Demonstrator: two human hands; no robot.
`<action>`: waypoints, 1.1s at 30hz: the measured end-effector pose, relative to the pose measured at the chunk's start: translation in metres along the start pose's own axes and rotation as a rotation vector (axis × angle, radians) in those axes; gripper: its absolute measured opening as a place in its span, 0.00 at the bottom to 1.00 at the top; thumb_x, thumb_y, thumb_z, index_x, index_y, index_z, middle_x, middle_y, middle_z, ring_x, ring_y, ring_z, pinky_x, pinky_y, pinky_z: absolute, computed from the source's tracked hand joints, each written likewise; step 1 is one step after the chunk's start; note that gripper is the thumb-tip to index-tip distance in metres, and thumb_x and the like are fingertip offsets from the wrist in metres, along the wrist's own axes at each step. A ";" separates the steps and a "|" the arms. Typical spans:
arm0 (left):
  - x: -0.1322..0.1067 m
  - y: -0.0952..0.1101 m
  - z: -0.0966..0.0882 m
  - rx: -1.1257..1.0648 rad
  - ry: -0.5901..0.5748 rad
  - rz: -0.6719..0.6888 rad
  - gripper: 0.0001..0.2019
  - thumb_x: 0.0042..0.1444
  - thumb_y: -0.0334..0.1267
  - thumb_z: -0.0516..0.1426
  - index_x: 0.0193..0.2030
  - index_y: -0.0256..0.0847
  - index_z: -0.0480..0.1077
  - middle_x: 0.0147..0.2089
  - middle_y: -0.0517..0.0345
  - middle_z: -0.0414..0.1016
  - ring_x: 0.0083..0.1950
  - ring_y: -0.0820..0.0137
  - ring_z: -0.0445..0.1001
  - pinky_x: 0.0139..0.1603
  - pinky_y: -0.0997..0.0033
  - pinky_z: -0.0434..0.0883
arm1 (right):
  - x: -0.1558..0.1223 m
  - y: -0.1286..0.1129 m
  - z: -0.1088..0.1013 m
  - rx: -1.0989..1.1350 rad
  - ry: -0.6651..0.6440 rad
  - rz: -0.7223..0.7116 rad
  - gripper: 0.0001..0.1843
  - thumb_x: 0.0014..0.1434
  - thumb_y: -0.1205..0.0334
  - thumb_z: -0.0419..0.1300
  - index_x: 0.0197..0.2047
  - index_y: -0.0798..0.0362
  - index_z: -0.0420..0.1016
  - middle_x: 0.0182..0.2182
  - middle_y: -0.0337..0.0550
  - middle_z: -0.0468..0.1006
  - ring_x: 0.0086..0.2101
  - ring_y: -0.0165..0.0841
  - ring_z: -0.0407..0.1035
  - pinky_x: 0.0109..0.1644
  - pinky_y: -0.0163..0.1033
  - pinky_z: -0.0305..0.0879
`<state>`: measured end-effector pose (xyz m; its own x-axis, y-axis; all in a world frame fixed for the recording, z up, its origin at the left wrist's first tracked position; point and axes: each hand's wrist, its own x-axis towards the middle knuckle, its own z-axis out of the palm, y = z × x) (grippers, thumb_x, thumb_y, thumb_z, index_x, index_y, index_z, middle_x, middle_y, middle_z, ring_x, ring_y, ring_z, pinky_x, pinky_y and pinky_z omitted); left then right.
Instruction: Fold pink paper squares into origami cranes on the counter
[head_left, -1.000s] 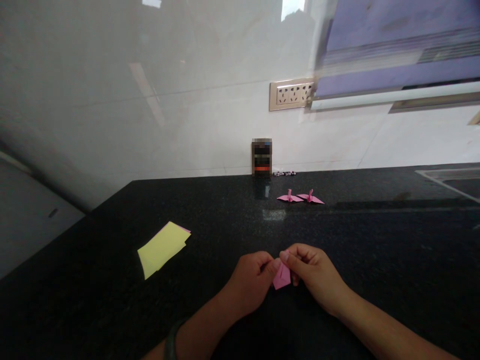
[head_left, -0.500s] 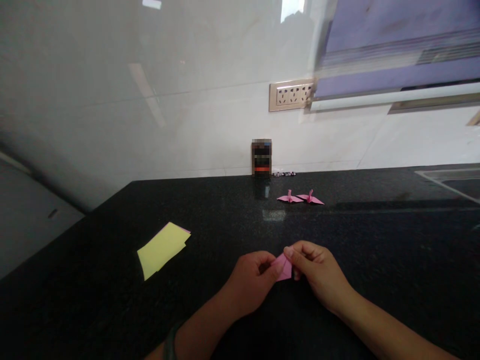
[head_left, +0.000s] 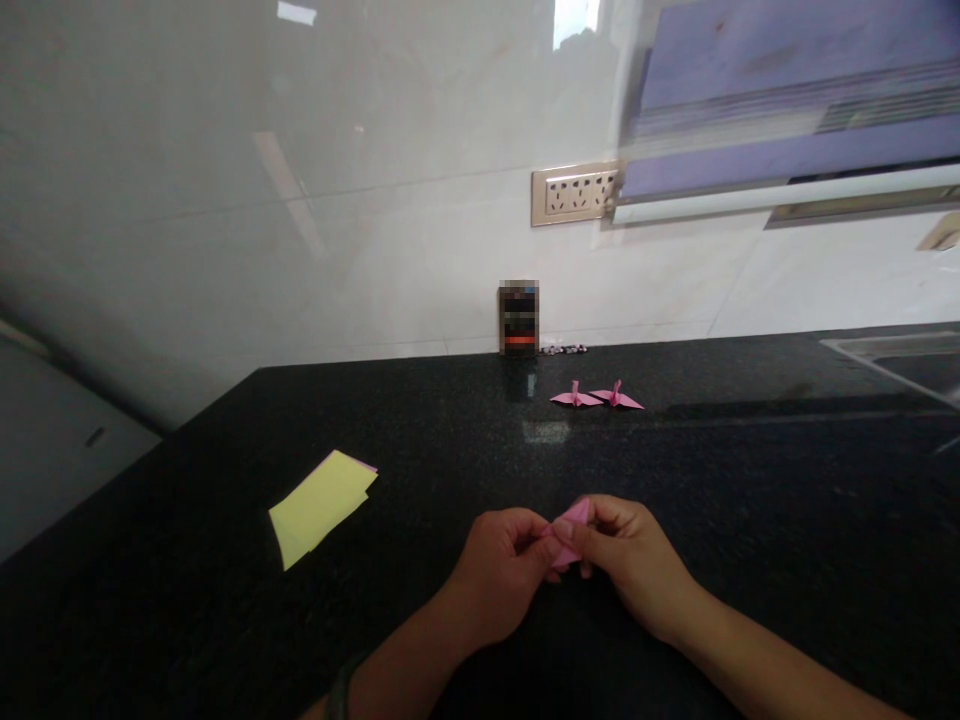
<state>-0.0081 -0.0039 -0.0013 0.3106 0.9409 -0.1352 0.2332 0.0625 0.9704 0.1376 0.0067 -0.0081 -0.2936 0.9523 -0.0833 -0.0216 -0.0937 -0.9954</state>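
A small folded piece of pink origami paper is pinched between both hands, just above the dark countertop. My left hand grips its left side with thumb and fingers. My right hand is closed on the right side, its thumb lying across the front of the folds near the left thumb. The fingers cover much of the paper. Beyond the hands, two pink paper cranes stand side by side, a left crane and a right crane, their wings spread.
Yellow paper sheets lie stacked at the left of the black countertop. A dark, pixelated upright object stands against the wall beside a small beaded strand. A sink edge shows at the far right.
My right thumb has moved down and left across the pink paper, towards the left thumb. The paper's upper tip now shows above it. The view has shifted slightly.
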 end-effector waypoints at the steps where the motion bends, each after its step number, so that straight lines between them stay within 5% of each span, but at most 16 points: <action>1: 0.000 0.001 0.000 -0.005 -0.008 -0.002 0.12 0.50 0.42 0.52 0.27 0.34 0.69 0.24 0.56 0.71 0.26 0.73 0.68 0.27 0.75 0.64 | 0.000 0.001 -0.001 0.004 -0.001 0.000 0.15 0.50 0.54 0.56 0.21 0.57 0.69 0.16 0.38 0.70 0.18 0.25 0.60 0.21 0.30 0.55; 6: 0.000 0.002 0.001 -0.049 -0.029 -0.036 0.11 0.49 0.41 0.53 0.27 0.33 0.68 0.24 0.56 0.70 0.25 0.73 0.68 0.27 0.74 0.65 | 0.002 0.004 -0.006 -0.017 0.012 0.013 0.23 0.56 0.52 0.48 0.17 0.57 0.67 0.13 0.37 0.66 0.17 0.25 0.58 0.22 0.31 0.54; 23: 0.003 -0.007 0.003 -0.177 -0.027 -0.081 0.10 0.41 0.39 0.59 0.26 0.34 0.66 0.22 0.60 0.68 0.22 0.78 0.63 0.23 0.79 0.58 | -0.004 0.002 -0.004 -0.264 0.055 -0.126 0.21 0.56 0.54 0.49 0.20 0.57 0.70 0.16 0.36 0.64 0.18 0.25 0.58 0.20 0.30 0.54; 33: 0.003 -0.002 0.000 -0.253 -0.107 -0.076 0.09 0.47 0.37 0.55 0.30 0.32 0.68 0.27 0.54 0.72 0.27 0.73 0.68 0.31 0.73 0.65 | -0.001 0.000 -0.005 -0.228 0.058 -0.098 0.21 0.57 0.55 0.48 0.18 0.56 0.67 0.14 0.36 0.64 0.17 0.25 0.57 0.20 0.30 0.53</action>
<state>-0.0073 -0.0013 -0.0035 0.4000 0.8906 -0.2163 0.0261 0.2249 0.9740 0.1422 0.0074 -0.0083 -0.2451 0.9693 0.0180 0.1710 0.0615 -0.9834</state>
